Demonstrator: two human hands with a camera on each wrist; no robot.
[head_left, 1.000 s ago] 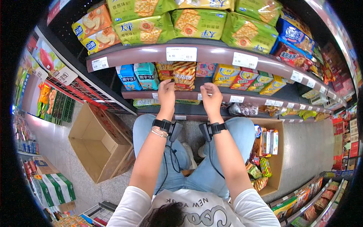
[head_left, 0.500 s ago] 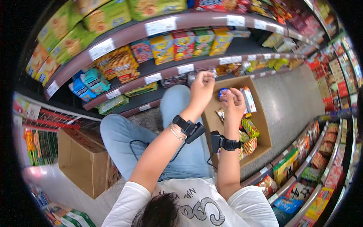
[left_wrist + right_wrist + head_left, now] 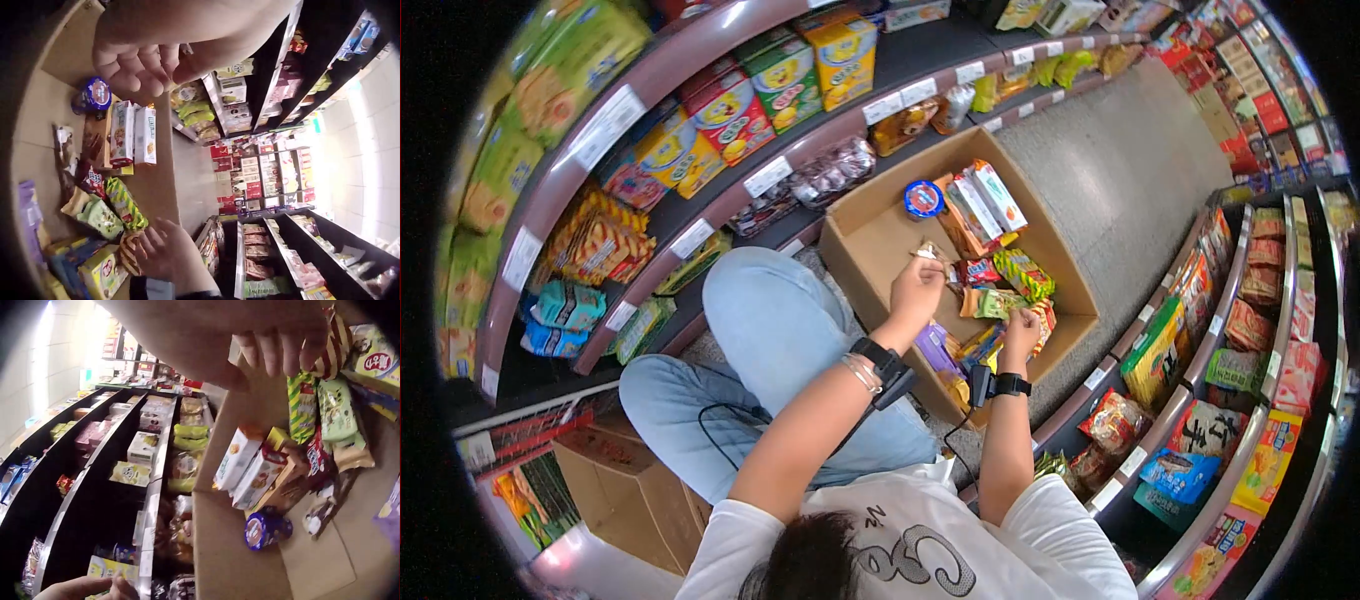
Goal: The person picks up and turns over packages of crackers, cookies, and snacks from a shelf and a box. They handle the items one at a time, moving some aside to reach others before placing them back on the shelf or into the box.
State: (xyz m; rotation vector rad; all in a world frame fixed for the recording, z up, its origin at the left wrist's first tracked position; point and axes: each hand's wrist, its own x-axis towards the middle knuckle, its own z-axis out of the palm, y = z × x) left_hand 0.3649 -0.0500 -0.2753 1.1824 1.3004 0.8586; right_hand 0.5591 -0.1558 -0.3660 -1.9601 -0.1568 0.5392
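Note:
A cardboard box (image 3: 1045, 230) holding several snacks stands at my right knee. My left hand (image 3: 917, 292) is over its near left part, with fingers loosely bent and nothing in them; a brown-and-white packet (image 3: 66, 147) lies in the box below. Loosely curled, my right hand (image 3: 1020, 335) is over the near right side, close to a red-and-cream striped packet (image 3: 334, 347), which its fingers overlap in the right wrist view. Around them lie a yellow-green striped packet (image 3: 1022, 273), a light green packet (image 3: 992, 303), a purple packet (image 3: 937, 350), a blue tub (image 3: 923, 199) and white cartons (image 3: 1000, 195).
A curved shelf with snack cartons (image 3: 785, 90) and green cracker packs (image 3: 580, 80) runs along the left. Another shelf (image 3: 1145, 455) lines the right. A second cardboard box (image 3: 625, 480) sits at lower left. Grey floor (image 3: 1120, 150) shows beyond the filled box.
Both hands have moved from the shelf's striped packets rightward and down to over the filled box. The head view has turned right, bringing that box to the middle.

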